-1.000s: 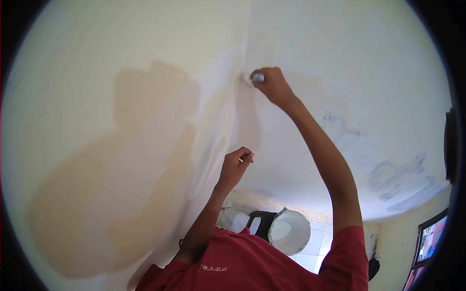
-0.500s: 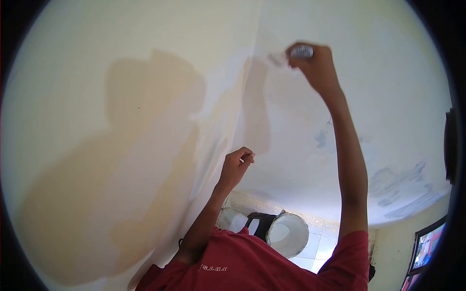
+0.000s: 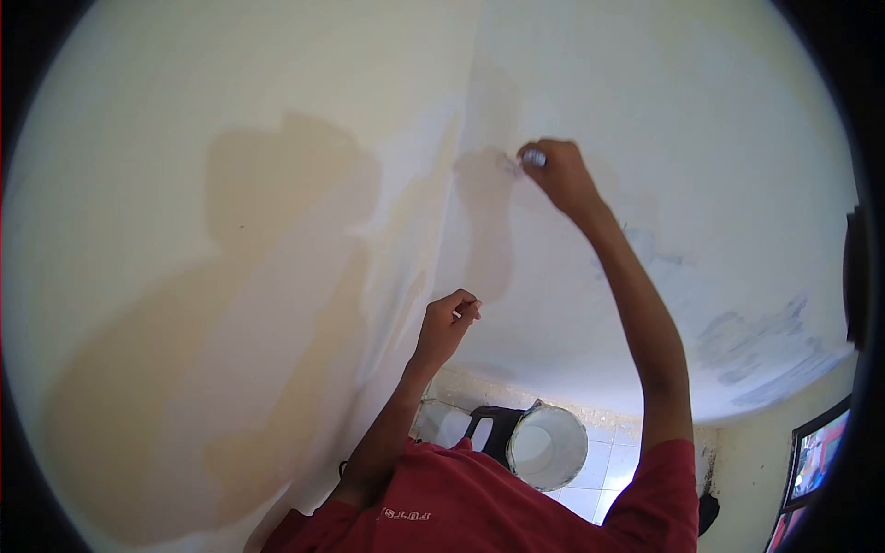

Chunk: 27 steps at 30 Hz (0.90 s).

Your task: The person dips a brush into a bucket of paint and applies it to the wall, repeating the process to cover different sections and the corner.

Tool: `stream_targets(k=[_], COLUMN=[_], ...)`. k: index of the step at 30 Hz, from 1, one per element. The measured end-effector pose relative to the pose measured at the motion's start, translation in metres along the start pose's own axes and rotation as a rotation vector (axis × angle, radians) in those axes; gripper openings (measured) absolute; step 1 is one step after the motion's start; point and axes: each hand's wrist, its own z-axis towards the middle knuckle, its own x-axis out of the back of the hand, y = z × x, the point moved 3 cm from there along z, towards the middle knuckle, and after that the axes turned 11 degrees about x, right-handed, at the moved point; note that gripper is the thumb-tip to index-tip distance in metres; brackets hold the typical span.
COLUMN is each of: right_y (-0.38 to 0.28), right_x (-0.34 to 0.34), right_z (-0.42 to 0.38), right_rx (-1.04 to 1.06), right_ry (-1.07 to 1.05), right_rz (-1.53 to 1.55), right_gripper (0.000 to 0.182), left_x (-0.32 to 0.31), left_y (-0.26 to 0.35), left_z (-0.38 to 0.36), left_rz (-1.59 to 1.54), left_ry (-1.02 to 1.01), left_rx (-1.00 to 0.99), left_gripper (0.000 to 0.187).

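Note:
My right hand (image 3: 560,180) is raised against the right-hand wall (image 3: 636,101), close to the corner. It is closed around a paintbrush (image 3: 534,158), whose pale handle end points toward me. The brush's blurred head reaches left to the wall surface, over the shadow of my arm. Lower down, my left hand (image 3: 444,323) hovers near the corner with its fingers curled in toward the thumb. A small white spot shows between those fingers, and I cannot tell whether it is a held thing.
Below stands a white bucket (image 3: 573,452), beside a black stool (image 3: 496,429) on the tiled floor (image 3: 599,470). The left wall (image 3: 138,138) carries yellowish patches and a large shadow. Grey smears (image 3: 761,346) mark the right wall. A framed window or screen (image 3: 816,456) is at lower right.
My right hand has moved down and left with the paintbrush, closer to the corner. The left hand has barely shifted and keeps its curl.

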Motion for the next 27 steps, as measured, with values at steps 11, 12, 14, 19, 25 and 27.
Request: stream_targets(k=[11, 12, 14, 19, 25, 27], right_y=[-0.037, -0.04, -0.038, -0.027, -0.011, -0.007], right_x=[0.088, 0.084, 0.064, -0.013, -0.034, -0.013], right_z=[0.033, 0.026, 0.006, -0.045, -0.044, -0.022], right_rx=[0.177, 0.179, 0.054, -0.085, -0.041, 0.08], right_ry=[0.455, 0.454, 0.406, 0.103, 0.047, 0.194], right_rz=[-0.06, -0.059, 0.105, 0.248, 0.133, -0.005], right_gripper=[0.013, 0.013, 0.014, 0.014, 0.015, 0.016], left_x=[0.0, 0.0, 0.001, 0.001, 0.0, -0.001], left_y=[-0.008, -0.009, -0.008, -0.005, -0.003, -0.002], left_z=[0.002, 0.002, 0.001, 0.001, 0.002, 0.002], left_rz=[-0.006, 0.001, 0.006, -0.004, -0.002, 0.009], left_ry=[0.023, 0.023, 0.026, 0.021, -0.018, -0.021], left_rx=[0.007, 0.0, -0.005, -0.009, 0.012, 0.012], left_gripper=[0.013, 0.013, 0.013, 0.013, 0.013, 0.013])
